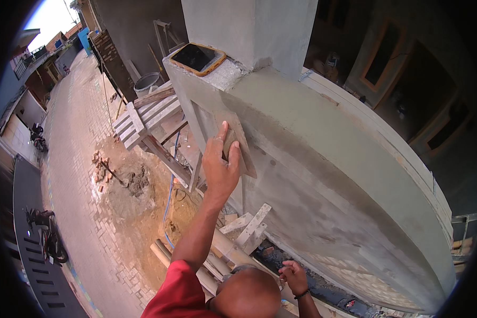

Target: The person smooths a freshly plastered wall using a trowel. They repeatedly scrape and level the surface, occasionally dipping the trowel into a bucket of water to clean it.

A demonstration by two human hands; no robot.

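My left hand [220, 169], at the end of a red sleeve, grips a flat plastering float [242, 140]. Its blade lies against the side face of a low grey wall [297, 175], close to the pillar end. The index finger stretches forward along the float and the thumb sits on the right; the grip itself is mostly hidden under the hand. Damp patches and darker smears of mortar mark the wall face. Lower down, my right hand [293, 278], with a dark bracelet at the wrist, hangs in front of the wall's base. Its fingers are curled in and nothing shows in them.
A phone in a yellow-edged case [199, 58] lies on the wall top beside the pillar [249, 32]. Left of the wall stand a wooden trestle [153, 116] and a bucket [148, 82]. Mortar [135, 180], a blue hose [168, 204] and bamboo poles [209, 270] lie below.
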